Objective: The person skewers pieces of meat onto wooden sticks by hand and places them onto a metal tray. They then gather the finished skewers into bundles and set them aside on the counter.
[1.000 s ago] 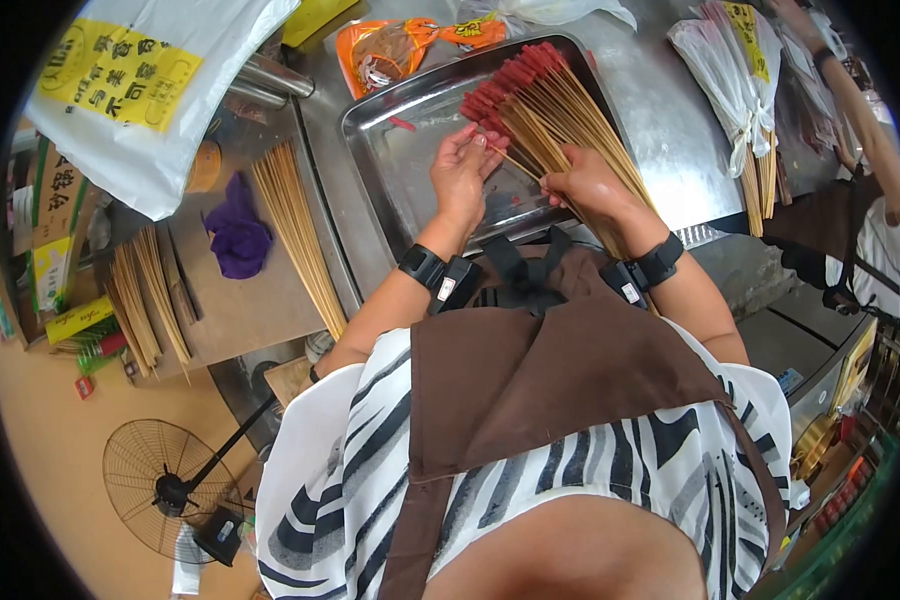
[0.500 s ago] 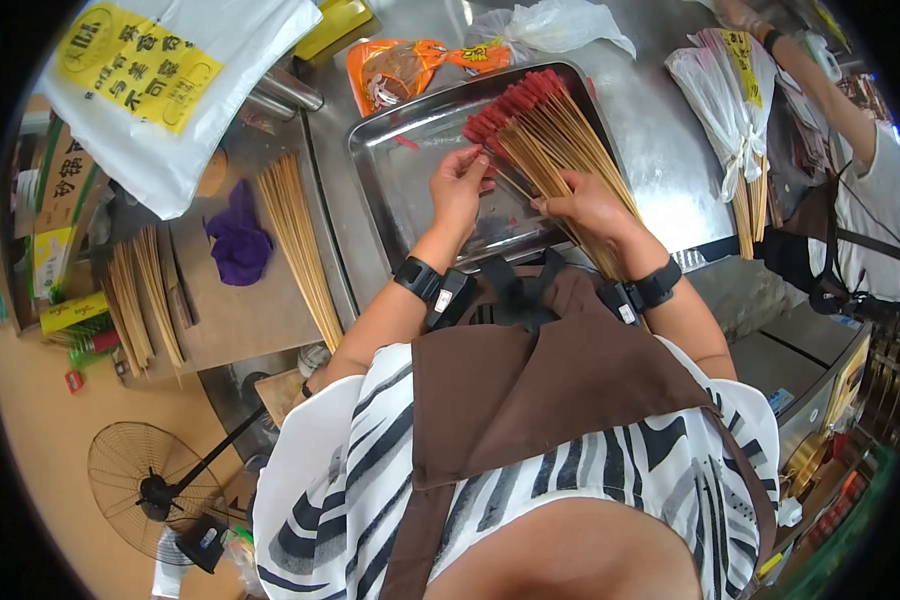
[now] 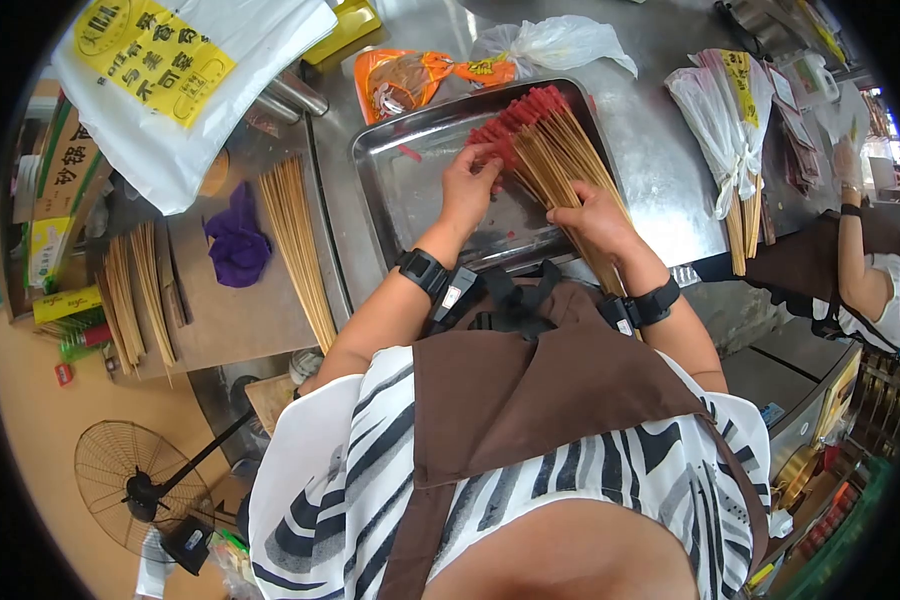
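Note:
My right hand (image 3: pixel 598 218) is wrapped round the lower part of a thick bundle of bamboo skewers (image 3: pixel 548 168). Red pieces that look like raw meat (image 3: pixel 520 118) cover their far ends. At the left edge of these red ends, my left hand (image 3: pixel 469 186) is closed, thumb and fingers pinched on one meat skewer; its fingertips are partly hidden. Under both hands lies a shallow metal tray (image 3: pixel 395 200), with a few red scraps on its bottom. More meat skewers rest against the tray's right side, beneath the held bundle.
Bare skewers (image 3: pixel 298 250) and a purple cloth (image 3: pixel 238 240) lie on the left board. Beyond the tray is an orange food bag (image 3: pixel 400 82). White-bagged skewers (image 3: pixel 725 130) sit to the right, near a co-worker's gloved hand (image 3: pixel 848 165). A white printed bag (image 3: pixel 190 120) is at upper left.
My left hand stays at the red ends, its fingers slightly shifted. My right hand keeps its hold on the bundle. The co-worker's arm has drawn back from the counter's far edge to the right.

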A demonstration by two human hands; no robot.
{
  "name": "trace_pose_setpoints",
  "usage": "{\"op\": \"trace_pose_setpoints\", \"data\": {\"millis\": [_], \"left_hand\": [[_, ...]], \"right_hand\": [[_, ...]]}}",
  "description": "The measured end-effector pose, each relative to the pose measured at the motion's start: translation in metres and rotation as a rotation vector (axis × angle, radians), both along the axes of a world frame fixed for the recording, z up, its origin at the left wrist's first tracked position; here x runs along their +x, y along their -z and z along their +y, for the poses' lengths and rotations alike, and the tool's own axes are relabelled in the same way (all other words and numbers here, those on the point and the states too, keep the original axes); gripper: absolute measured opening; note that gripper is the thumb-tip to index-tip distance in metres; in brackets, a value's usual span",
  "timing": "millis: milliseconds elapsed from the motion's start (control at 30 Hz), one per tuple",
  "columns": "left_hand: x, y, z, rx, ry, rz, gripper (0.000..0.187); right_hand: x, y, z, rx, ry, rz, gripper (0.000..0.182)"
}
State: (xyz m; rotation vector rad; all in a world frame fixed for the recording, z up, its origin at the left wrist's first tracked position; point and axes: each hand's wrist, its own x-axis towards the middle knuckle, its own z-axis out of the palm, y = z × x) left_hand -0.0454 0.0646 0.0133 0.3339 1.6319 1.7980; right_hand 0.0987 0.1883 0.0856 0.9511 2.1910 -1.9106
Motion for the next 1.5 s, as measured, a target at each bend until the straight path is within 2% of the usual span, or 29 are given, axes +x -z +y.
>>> {"op": "trace_pose_setpoints", "data": {"millis": [67,133,200,233,300,333,400,433,500,733,800,933,1133,1233,1300,1333,1400,1467,1500], "left_hand": [[-0.001,-0.001,-0.001,-0.024,0.006,0.011,0.024],[-0.001,0.001,-0.001,-0.050,0.019,0.023,0.026],[0.001,0.010,0.000,-0.047,-0.113,0.221,0.024],[0.001,0.017,-0.002,-0.050,-0.111,0.222,0.024],[-0.003,0.031,-0.004,-0.134,-0.227,0.473,0.023],[-0.002,0.023,-0.006,-0.136,-0.224,0.474,0.023],[0.002,-0.010,-0.010,0.033,-0.001,0.096,0.023],[0.003,-0.017,-0.009,0.029,-0.006,0.096,0.023],[0.007,-0.026,-0.005,0.055,0.088,-0.098,0.021],[0.009,-0.020,-0.003,0.102,0.023,-0.157,0.020],[0.008,-0.024,-0.005,0.112,0.028,-0.251,0.017],[0.008,-0.022,-0.011,0.094,0.018,-0.239,0.014],[0.003,-0.011,-0.020,0.094,0.053,-0.272,0.013],[-0.017,-0.004,-0.033,0.071,0.055,-0.168,0.016],[-0.044,-0.002,-0.048,-0.586,-0.040,1.050,0.022],[-0.055,0.002,-0.054,-0.586,-0.040,1.050,0.022],[-0.076,0.017,-0.063,-0.721,0.063,1.361,0.027],[-0.083,0.017,-0.065,-0.780,0.118,1.405,0.027],[-0.086,0.017,-0.065,-0.832,0.161,1.344,0.022]], "right_hand": [[-0.001,0.000,0.002,-0.053,0.004,-0.017,0.026],[0.000,0.005,0.005,-0.398,-0.018,-0.041,0.023],[-0.002,0.009,0.006,-0.434,0.003,-0.032,0.022],[-0.003,0.011,0.007,-0.468,0.018,-0.023,0.022],[-0.003,0.014,0.008,-0.480,0.021,-0.022,0.022],[-0.003,0.015,0.008,-0.490,0.022,-0.022,0.023],[-0.003,0.016,0.008,-0.526,0.026,-0.020,0.024],[-0.003,0.017,0.008,-0.561,0.027,-0.017,0.024],[-0.003,0.017,0.008,-0.573,0.013,-0.015,0.024],[-0.002,0.026,0.011,-0.496,-0.019,-0.038,0.022],[-0.003,0.026,0.011,-0.487,-0.021,-0.037,0.022],[-0.004,0.024,0.005,-0.470,0.059,-0.022,0.020],[-0.006,0.021,0.001,-0.419,0.040,-0.037,0.022],[-0.005,0.022,0.002,-0.458,0.037,-0.026,0.020],[-0.005,0.024,0.002,-0.449,0.035,-0.036,0.019],[-0.005,0.024,0.002,-0.440,0.029,-0.046,0.019],[-0.005,0.025,0.003,-0.449,0.015,-0.037,0.018],[-0.006,0.024,0.003,-0.457,0.005,-0.027,0.018],[-0.006,0.024,0.003,-0.455,0.001,-0.026,0.018]]}}
